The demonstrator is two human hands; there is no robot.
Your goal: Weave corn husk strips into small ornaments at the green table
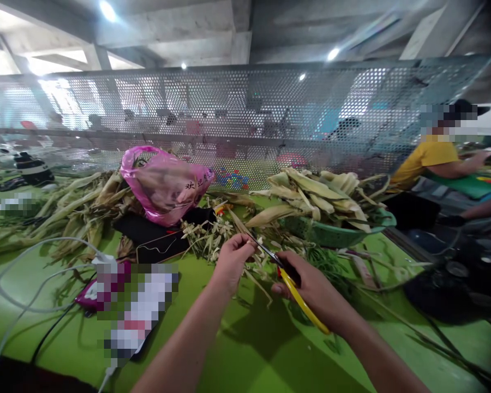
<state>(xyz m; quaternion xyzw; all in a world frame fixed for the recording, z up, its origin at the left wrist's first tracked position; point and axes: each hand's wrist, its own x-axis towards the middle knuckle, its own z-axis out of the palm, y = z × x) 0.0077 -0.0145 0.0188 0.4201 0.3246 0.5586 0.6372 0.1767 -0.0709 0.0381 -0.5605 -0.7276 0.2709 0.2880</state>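
My left hand (234,259) is closed in a pinch, thumb against fingers, on a small pale piece that looks like corn husk. My right hand (306,281) grips yellow-handled pliers (298,303). Their narrow metal jaws (267,250) reach up to my left fingertips, touching or very near the pale piece. Just behind both hands lies a heap of small cream husk pieces with thin stems (207,234). Green stems (325,265) lie beyond my right hand.
A green basket (331,234) heaped with dry corn husks (315,194) stands back right. Back left are a pink plastic bag (167,183) and more husks (94,213). A phone (143,311), a purple power strip (85,295) and cables occupy the left. A person in yellow (429,155) sits right.
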